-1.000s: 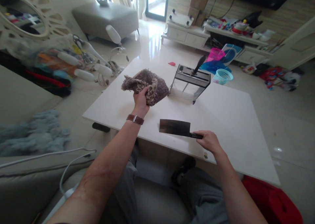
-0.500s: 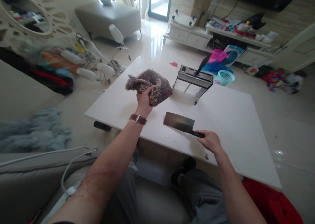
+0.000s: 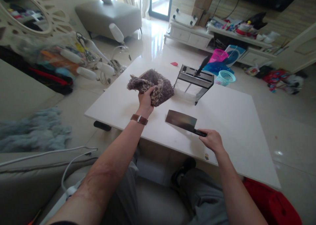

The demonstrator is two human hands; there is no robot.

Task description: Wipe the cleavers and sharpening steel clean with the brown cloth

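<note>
My left hand (image 3: 146, 102) grips a bunched brown shaggy cloth (image 3: 163, 90) above the white table (image 3: 234, 119). A cleaver (image 3: 181, 120) is held by its black handle in my right hand (image 3: 211, 139), its broad blade pointing left over the table's near part. Beyond the blade stands a knife block (image 3: 195, 83) with clear sides and a dark top, and one black handle sticks up from it. The cloth's right edge comes close to the block's left side. A small red item (image 3: 174, 64) lies near the table's far edge.
Behind the block are a light blue basket (image 3: 225, 77) and a pink basket (image 3: 218, 55). A white lamp with several shades (image 3: 98, 67) stands left of the table. Something red (image 3: 270, 202) is beside the near right corner. A small sticker (image 3: 206, 156) is at the near edge.
The cleaver and my right hand have moved slightly up and to the right. My left hand and the cloth have shifted a little to the right.
</note>
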